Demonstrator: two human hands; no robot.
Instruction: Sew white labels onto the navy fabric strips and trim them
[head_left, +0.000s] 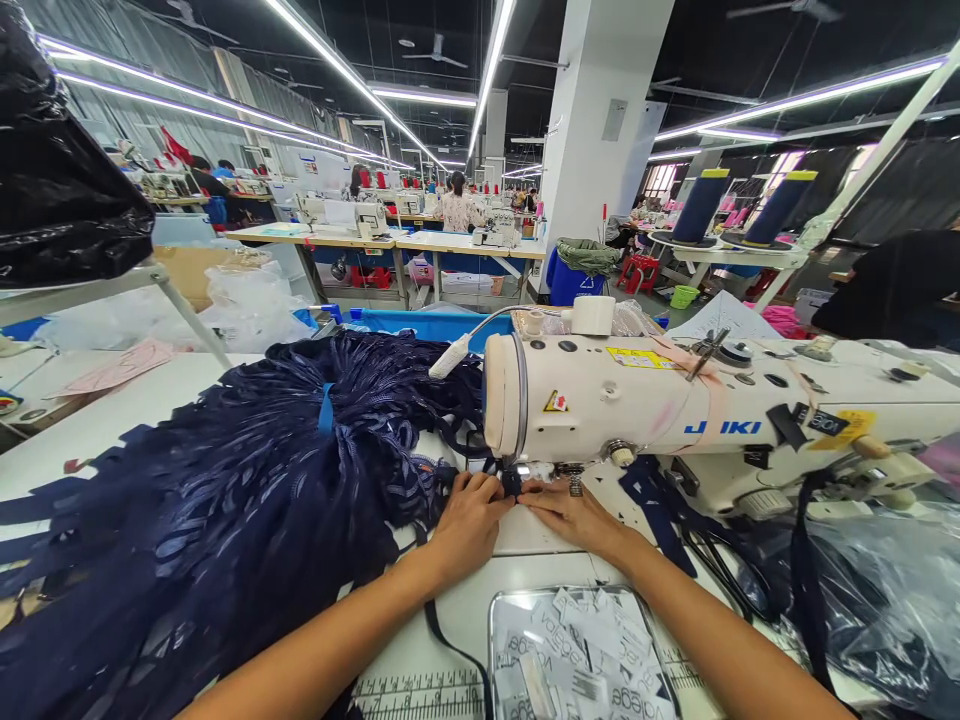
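Note:
A white sewing machine (600, 385) reaches in from the right, its needle end above a small dark navy fabric piece (512, 484). My left hand (471, 522) is closed at the left of that piece, fingertips pressing it close to the presser foot. From the right, my right hand (574, 515) pinches the piece's near edge with its fingers together. The needle and stitching point are mostly hidden. A large bundle of navy fabric strips (247, 480), tied with a blue band (326, 410), lies beside my left hand.
A metal tray (491, 640) of white printed labels sits between my forearms, over a printed ruler scale (420, 697). Clear plastic bags (885, 590) and navy straps (660, 520) lie at right. Two navy thread cones (701, 208) stand behind; other people work at distant tables.

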